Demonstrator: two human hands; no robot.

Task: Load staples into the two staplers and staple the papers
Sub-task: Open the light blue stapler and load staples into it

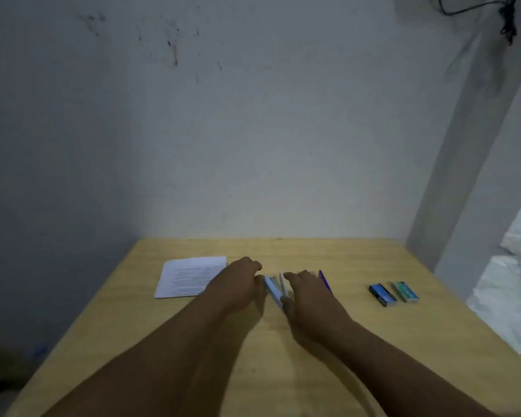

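1. Both hands are meeting at lower centre: left hand (238,285) curled against the blue stapler (272,291), right hand (309,291) gripping it.
2. Steadying the base helps while lifting the top open.

a pale yellow wood-grain worktop (313,341) sits against a grey-white wall (253,145) flecked with dark smudges at far left. white papers (190,276) lined with dark print lie at left. at centre, a light blue stapler (272,291) beside a white one (284,284); a purple stapler (325,279) edges out further right. at right, a dark blue staple box (382,294) and a teal one (406,291).
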